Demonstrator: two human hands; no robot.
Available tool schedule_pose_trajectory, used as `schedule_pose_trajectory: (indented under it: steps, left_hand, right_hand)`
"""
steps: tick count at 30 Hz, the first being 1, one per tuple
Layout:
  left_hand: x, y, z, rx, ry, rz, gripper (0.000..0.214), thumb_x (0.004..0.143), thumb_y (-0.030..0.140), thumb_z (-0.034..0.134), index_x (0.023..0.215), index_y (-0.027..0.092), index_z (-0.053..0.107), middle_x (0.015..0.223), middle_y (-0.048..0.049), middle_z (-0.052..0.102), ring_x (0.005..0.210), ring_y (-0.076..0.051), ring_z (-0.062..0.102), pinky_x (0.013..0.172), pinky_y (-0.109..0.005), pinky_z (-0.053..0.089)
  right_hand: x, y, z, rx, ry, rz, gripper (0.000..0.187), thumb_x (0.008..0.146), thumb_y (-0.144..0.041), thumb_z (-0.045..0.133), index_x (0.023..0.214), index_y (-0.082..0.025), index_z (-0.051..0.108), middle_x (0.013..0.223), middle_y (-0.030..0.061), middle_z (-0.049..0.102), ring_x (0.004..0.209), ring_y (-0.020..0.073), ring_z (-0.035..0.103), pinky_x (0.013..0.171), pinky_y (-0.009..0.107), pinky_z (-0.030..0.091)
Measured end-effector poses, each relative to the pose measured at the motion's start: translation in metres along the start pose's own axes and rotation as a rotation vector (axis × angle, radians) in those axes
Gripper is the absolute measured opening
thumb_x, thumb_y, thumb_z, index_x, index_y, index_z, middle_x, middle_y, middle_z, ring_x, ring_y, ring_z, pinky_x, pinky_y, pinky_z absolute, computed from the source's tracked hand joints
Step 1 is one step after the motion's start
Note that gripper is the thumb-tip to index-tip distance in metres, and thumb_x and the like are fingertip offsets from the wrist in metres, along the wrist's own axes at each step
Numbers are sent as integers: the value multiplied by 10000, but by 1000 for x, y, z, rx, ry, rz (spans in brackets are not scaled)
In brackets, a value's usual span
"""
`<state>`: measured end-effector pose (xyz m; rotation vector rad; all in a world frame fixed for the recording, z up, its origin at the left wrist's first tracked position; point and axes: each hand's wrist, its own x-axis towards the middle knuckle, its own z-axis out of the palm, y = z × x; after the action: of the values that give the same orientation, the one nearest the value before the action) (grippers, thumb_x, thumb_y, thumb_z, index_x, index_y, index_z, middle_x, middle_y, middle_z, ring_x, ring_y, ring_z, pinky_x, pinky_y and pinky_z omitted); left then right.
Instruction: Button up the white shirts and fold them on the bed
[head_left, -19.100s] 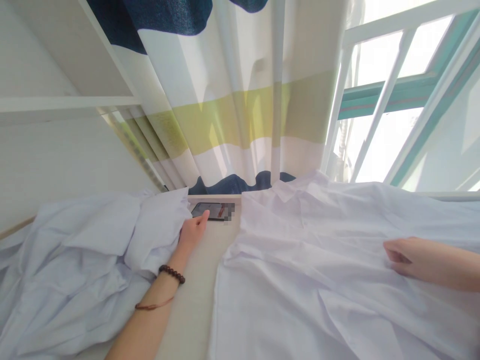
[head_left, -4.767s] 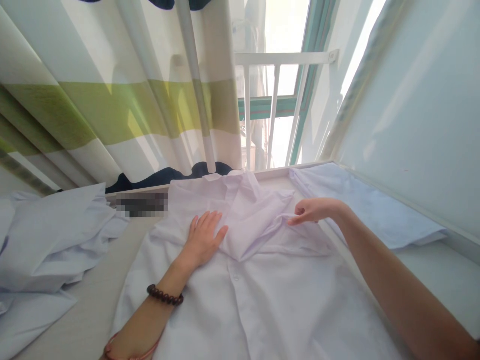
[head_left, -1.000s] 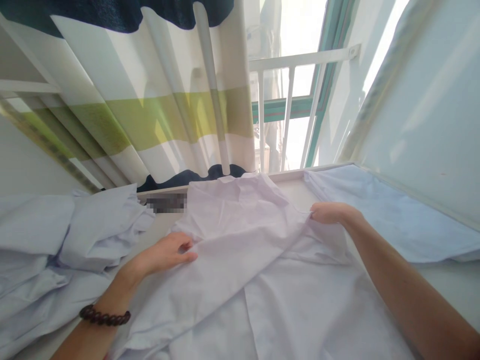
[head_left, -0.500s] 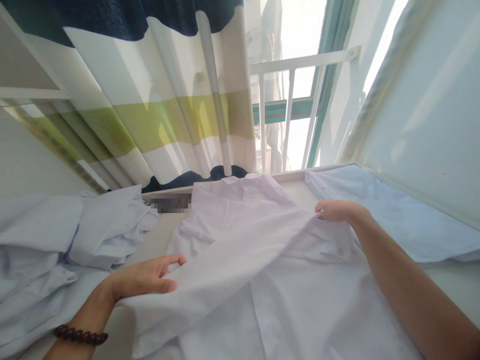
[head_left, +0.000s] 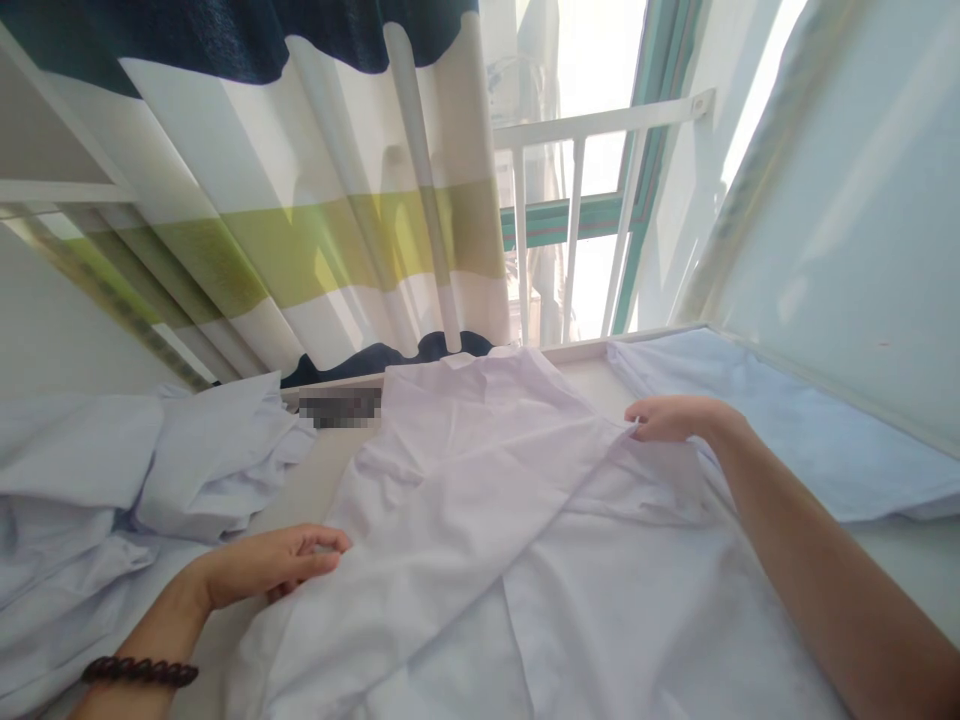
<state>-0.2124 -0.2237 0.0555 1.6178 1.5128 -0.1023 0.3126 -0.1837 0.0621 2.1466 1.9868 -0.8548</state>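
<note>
Under a striped curtain (head_left: 337,235), the white shirt (head_left: 480,480) lay across a pale surface (head_left: 334,452), between a crumpled heap (head_left: 75,450) at left and folded cloth (head_left: 780,430) at right. My feed showed the right hand (head_left: 679,416) pinching its edge; I judged that a slip there could let the layer sag into creases. I couldn't tell whether the half-curled left hand (head_left: 262,566) gripped fabric, the near end was cut off, and a far dark object (head_left: 341,407) was pixelated.

Pale surface (head_left: 324,455); white shirt (head_left: 480,480), crumpled heap (head_left: 202,460), folded cloth (head_left: 780,430)
</note>
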Motion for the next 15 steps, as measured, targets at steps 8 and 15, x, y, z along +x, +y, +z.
schedule_pose_trajectory:
  steps: [8, 15]
  left_hand:
    - [60, 73, -35, 343, 361, 29, 541, 773, 677, 468, 931, 183, 624, 888, -149, 694, 823, -349, 686, 659, -400, 537]
    - [130, 91, 3, 508, 604, 219, 550, 857, 518, 479, 1300, 208, 580, 1418, -213, 522, 1398, -407, 364, 1075, -577, 313]
  right_hand:
    - [-3, -12, 0, 139, 65, -45, 643, 881, -502, 504, 1428, -167, 464, 1373, 146, 576, 1155, 266, 607, 905, 308, 490]
    - [3, 0, 7, -35, 76, -80, 98, 784, -261, 607, 745, -186, 655, 845, 53, 709, 796, 225, 646, 649, 287, 438]
